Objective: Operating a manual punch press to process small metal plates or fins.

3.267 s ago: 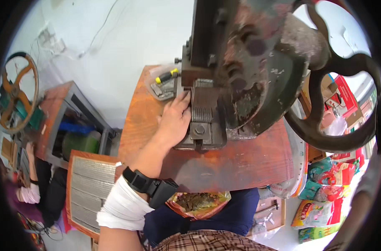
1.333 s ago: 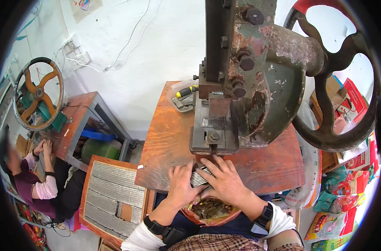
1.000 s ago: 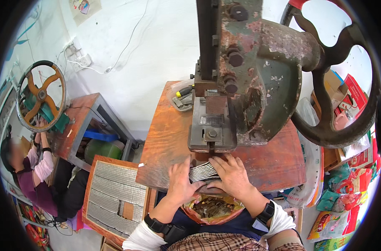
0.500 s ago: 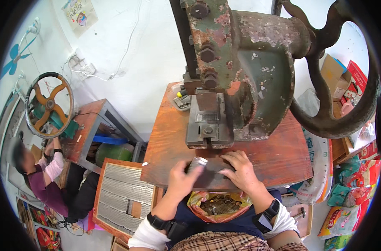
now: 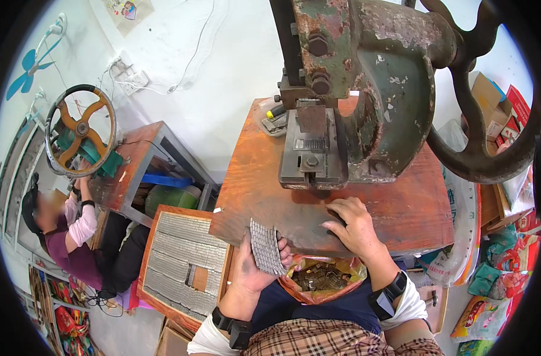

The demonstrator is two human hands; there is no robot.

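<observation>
Compared with a second ago, the ribbed metal block (image 5: 266,246) is no longer sitting between both hands: the left hand (image 5: 251,270) is holding it alone, shifted leftward and rolled palm-up. Its fingers are curling around the block's right edge and the thumb is lying along the left one, so they're spread only about as far as the block is wide, with the broad ribbed face tilting up toward the camera. Meanwhile the right hand (image 5: 358,228) is hanging out over the front of the wooden tabletop (image 5: 413,219), fingers loosely bent, thumb standing apart, gripping nothing visible. Just beyond those right fingers, the old green press (image 5: 395,107) is standing on the table, its steel base plate (image 5: 294,166) pointing back this way. Low between the two hands, a red-and-yellow bag (image 5: 356,272) full of small dull metal bits is sitting in the lap. Off to the left of the left fingers, a wood-framed tray (image 5: 166,307) is holding rows of similar ribbed metal, and farther out a co-worker (image 5: 74,255) is sitting by another handwheel (image 5: 82,129).
</observation>
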